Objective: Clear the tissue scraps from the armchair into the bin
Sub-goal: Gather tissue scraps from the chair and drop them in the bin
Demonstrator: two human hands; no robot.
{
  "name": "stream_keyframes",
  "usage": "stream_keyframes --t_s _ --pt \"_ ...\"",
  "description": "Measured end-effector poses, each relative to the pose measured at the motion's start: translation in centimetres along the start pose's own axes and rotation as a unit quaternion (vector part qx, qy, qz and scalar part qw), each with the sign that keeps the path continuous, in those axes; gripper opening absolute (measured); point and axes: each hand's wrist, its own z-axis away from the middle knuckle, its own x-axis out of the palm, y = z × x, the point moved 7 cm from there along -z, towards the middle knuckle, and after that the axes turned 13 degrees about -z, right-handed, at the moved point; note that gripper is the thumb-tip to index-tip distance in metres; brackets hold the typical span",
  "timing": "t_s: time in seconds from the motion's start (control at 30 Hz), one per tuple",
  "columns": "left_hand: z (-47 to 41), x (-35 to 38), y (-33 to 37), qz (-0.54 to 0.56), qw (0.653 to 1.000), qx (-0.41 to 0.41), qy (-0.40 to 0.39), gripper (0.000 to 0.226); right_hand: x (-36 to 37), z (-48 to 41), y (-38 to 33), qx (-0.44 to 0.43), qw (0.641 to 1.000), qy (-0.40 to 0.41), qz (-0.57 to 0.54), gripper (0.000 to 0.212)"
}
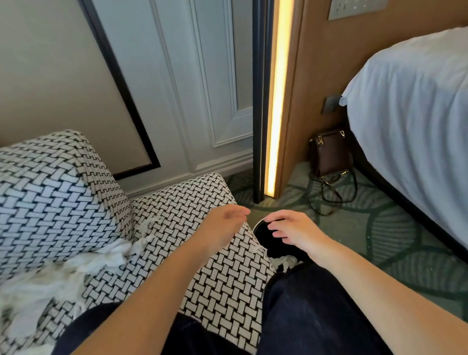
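Several torn white tissue scraps (65,276) lie strewn over the seat of the black-and-white woven armchair (214,282), mostly at the left. A small scrap (258,250) clings to the seat's right edge. The black bin (273,245) stands on the floor just right of the chair, with white scraps (288,262) inside it. My left hand (220,227) hovers over the seat's right front corner, fingers relaxed and holding nothing. My right hand (295,231) hangs above the bin's opening, fingers loosely spread, also holding nothing.
A bed (428,130) with white sheets fills the right side. A brown handbag (330,153) with its strap sits on the green patterned carpet by the lit wall panel (278,87). My dark-trousered legs (306,322) are in the foreground.
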Motion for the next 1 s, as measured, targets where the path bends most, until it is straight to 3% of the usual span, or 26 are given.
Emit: stream_keyframes --t_s 0.13,0.27,0.37,0.53,0.63,0.77,0.9,1.0 --pt "0.3 0.0 -2.1 0.015 0.999 -0.036 0.002 0.026 4.3 -0.4 3.3 0.048 0.980 -0.105 0.164 0.037" --pt "0.0 0.8 -3.7 0.022 0.998 -0.060 -0.011 0.026 5.4 -1.0 4.9 0.080 0.965 -0.137 0.207 0.055" --pt "-0.5 1.6 -4.4 0.028 0.997 -0.069 -0.022 0.025 4.8 -1.2 4.7 0.086 0.979 -0.117 0.141 0.049" --pt "-1.2 3.5 -5.2 0.044 0.995 -0.089 -0.024 0.023 3.5 -1.7 4.8 0.065 0.994 -0.070 0.060 0.022" --pt "-1.5 4.6 -5.3 0.054 0.994 -0.094 -0.020 0.020 3.1 -2.2 5.2 0.073 0.996 -0.039 0.016 0.023" --pt "-1.7 5.3 -5.1 0.072 0.993 -0.096 -0.011 0.018 2.3 -3.6 6.4 0.118 0.979 0.023 -0.164 0.020" --pt "-1.7 5.3 -5.2 0.094 0.990 -0.106 -0.005 0.020 0.7 -3.9 6.6 0.117 0.939 0.080 -0.313 0.047" --pt "-1.4 5.3 -5.3 0.109 0.988 -0.111 -0.002 0.021 0.3 -3.8 6.6 0.139 0.932 0.091 -0.323 0.053"
